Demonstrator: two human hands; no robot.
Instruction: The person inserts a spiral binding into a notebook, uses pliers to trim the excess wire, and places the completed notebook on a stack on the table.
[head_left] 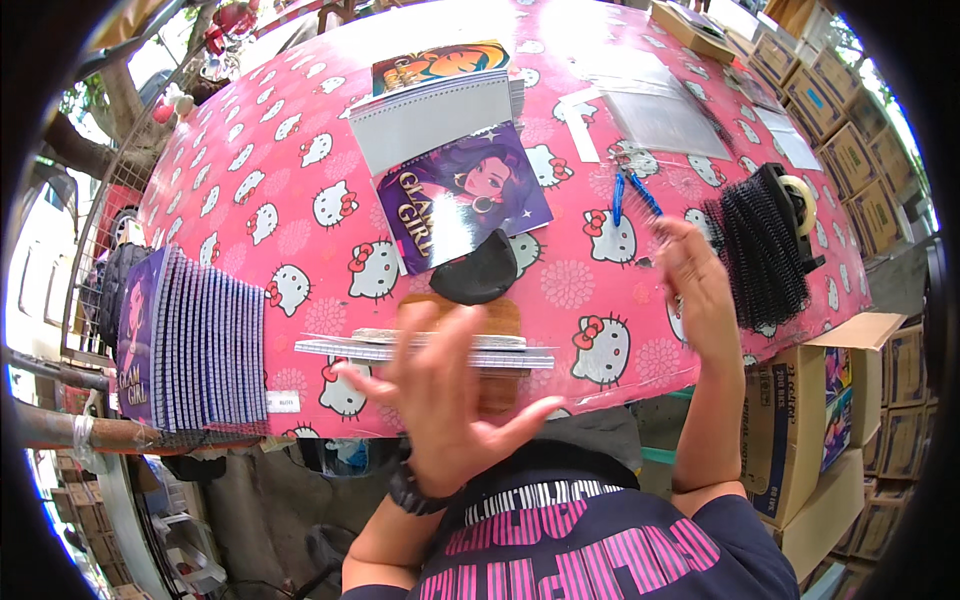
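My left hand (440,395), blurred by motion, is over a thin stack of white pages (520,357) at the table's near edge. Its fingers are spread, and it holds nothing. Beneath the pages lies a brown wooden block (500,318), with a black half-round piece (478,270) just beyond it. My right hand (698,285) is raised at the right, its fingers bent and smeared. Those fingertips come close to blue-handled pliers (618,198); whether they touch or hold anything is unclear. A purple-covered notebook (470,200) lies past the black piece.
Spiral-bound notebooks (210,340) stand in a row at the left edge. Black plastic binding coils (760,250) lie at the right, beside a tape roll (798,205). Clear plastic sleeves (665,122) are farther back. An open carton (800,430) stands below the table's right edge.
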